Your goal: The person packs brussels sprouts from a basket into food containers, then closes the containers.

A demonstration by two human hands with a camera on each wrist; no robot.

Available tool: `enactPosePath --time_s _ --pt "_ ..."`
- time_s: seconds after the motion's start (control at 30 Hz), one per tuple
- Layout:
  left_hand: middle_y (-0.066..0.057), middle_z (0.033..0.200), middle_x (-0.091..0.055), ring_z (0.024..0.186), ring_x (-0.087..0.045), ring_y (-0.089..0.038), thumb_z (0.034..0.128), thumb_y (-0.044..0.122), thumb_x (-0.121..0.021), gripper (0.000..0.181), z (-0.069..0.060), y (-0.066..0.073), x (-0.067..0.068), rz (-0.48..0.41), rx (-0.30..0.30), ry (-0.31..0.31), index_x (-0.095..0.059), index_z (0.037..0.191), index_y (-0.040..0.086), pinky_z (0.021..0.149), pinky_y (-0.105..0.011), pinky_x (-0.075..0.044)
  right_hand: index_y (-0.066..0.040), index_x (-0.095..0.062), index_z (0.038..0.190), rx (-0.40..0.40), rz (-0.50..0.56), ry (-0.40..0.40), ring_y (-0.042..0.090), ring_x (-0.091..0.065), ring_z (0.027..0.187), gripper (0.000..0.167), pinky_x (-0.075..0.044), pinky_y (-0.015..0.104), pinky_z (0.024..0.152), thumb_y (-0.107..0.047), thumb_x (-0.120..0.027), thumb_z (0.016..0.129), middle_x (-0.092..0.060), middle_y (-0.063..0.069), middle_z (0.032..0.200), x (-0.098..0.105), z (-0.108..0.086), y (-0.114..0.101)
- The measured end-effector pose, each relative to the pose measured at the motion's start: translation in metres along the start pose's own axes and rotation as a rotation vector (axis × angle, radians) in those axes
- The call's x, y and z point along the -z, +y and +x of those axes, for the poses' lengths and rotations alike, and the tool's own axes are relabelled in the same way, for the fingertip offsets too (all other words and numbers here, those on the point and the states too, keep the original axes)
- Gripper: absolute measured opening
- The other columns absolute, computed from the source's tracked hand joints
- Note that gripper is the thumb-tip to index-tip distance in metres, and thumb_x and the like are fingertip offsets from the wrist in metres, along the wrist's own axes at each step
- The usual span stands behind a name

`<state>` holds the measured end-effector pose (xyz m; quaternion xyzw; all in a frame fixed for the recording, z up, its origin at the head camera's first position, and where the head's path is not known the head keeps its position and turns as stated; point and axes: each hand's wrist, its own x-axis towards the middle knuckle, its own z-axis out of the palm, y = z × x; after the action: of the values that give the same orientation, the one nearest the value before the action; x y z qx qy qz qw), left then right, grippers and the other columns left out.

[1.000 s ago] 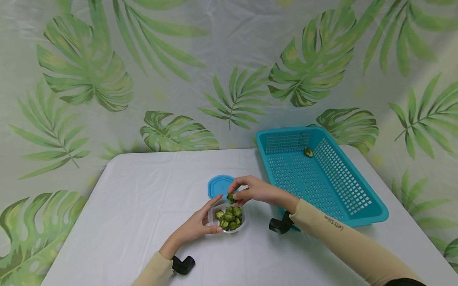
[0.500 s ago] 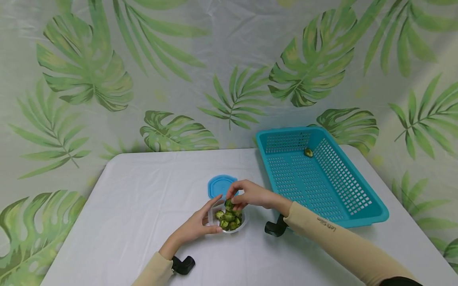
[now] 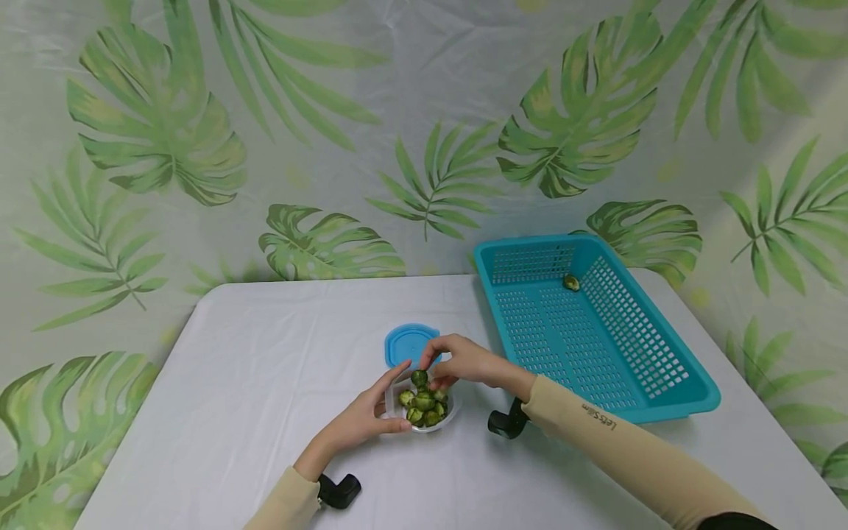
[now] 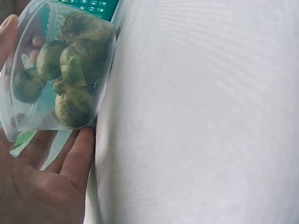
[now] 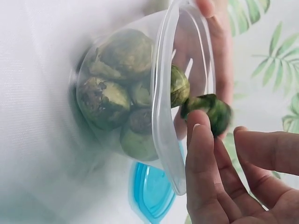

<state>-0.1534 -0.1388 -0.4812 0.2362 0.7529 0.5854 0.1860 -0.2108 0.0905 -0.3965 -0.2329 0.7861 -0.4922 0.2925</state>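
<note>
My left hand (image 3: 354,423) holds a small clear plastic container (image 5: 161,98) by its side, thumb at the near side and fingers round the far side. Several Brussels sprouts (image 4: 81,63) fill the container, pressed against its clear wall. One darker Brussels sprout (image 3: 419,378) sits high at the container's mouth, on or just above the others. Right beside it is my right hand (image 3: 473,361), its thumb and forefinger spread apart. In the right wrist view that top sprout (image 5: 212,114) lies past the fingertips, not pinched between them.
A blue lid (image 3: 405,344) lies on the white-covered table behind the container. To the right stands a large teal perforated basket (image 3: 705,397) with one Brussels sprout (image 3: 570,283) in its far corner. A leaf-patterned sheet (image 3: 437,88) hangs behind the table.
My right hand has lowered the Brussels sprout leftward and down to the container's mouth, then parted its fingers from it. The left hand and the container have stayed put.
</note>
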Motion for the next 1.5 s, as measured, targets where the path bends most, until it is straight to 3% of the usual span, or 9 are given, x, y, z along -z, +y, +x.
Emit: enactPosePath --time_s 0.3,0.5,0.83,1.03,1.17,1.5 --pt "-0.008 0.156 -0.022 0.14 -0.022 -0.027 0.0888 0.014 -0.07 0.088 0.0 0.0 0.0 -0.006 -0.018 -0.017 -0.012 0.156 0.02 0.105 -0.05 -0.033 0.009 -0.06 0.1 0.015 0.021 -0.007 0.032 -0.066 0.079 0.014 -0.056 0.042 0.072 0.006 -0.051 0.09 -0.055 0.028 0.107 0.004 -0.004 0.0" --pt "-0.01 0.155 -0.023 0.141 -0.021 -0.031 0.0892 0.013 -0.069 0.087 0.0 -0.001 -0.001 -0.006 -0.034 -0.018 -0.012 0.155 0.017 0.104 -0.053 -0.033 0.004 -0.061 0.1 0.04 0.053 0.015 0.035 -0.066 0.085 0.012 -0.054 0.049 0.076 0.001 -0.052 0.092 -0.056 0.026 0.105 0.015 -0.007 -0.001" --pt "-0.009 0.155 -0.024 0.141 -0.02 -0.029 0.0888 0.011 -0.069 0.088 0.001 -0.002 -0.001 -0.028 -0.037 -0.02 -0.013 0.155 0.018 0.104 -0.053 -0.033 0.001 -0.061 0.105 0.066 0.074 0.055 0.03 -0.064 0.09 0.015 -0.054 0.044 0.079 -0.008 -0.054 0.095 -0.06 0.017 0.104 0.036 -0.019 -0.012" --pt "-0.004 0.155 -0.025 0.141 -0.019 -0.025 0.0876 0.013 -0.071 0.09 0.002 -0.001 -0.001 -0.012 -0.018 -0.009 -0.013 0.155 0.02 0.105 -0.05 -0.033 0.003 -0.059 0.108 0.07 0.097 0.116 0.031 -0.063 0.093 0.018 -0.052 0.048 0.083 -0.009 -0.056 0.096 -0.059 0.017 0.109 0.057 -0.025 -0.011" --pt "-0.003 0.155 -0.025 0.142 -0.018 -0.025 0.0873 0.013 -0.072 0.09 0.002 -0.002 0.0 0.0 -0.026 -0.006 -0.013 0.155 0.02 0.105 -0.051 -0.032 0.005 -0.057 0.111 0.059 0.125 0.167 0.033 -0.061 0.096 0.02 -0.053 0.043 0.082 -0.008 -0.056 0.096 -0.056 0.021 0.114 0.074 -0.029 -0.007" --pt "-0.004 0.155 -0.025 0.142 -0.017 -0.025 0.0872 0.012 -0.072 0.09 0.001 -0.001 0.0 -0.011 -0.026 -0.011 -0.013 0.155 0.02 0.106 -0.051 -0.031 0.009 -0.05 0.122 0.078 0.17 0.286 0.035 -0.059 0.101 0.029 -0.05 0.046 0.087 -0.009 -0.052 0.099 -0.049 0.029 0.124 0.12 -0.04 0.018"
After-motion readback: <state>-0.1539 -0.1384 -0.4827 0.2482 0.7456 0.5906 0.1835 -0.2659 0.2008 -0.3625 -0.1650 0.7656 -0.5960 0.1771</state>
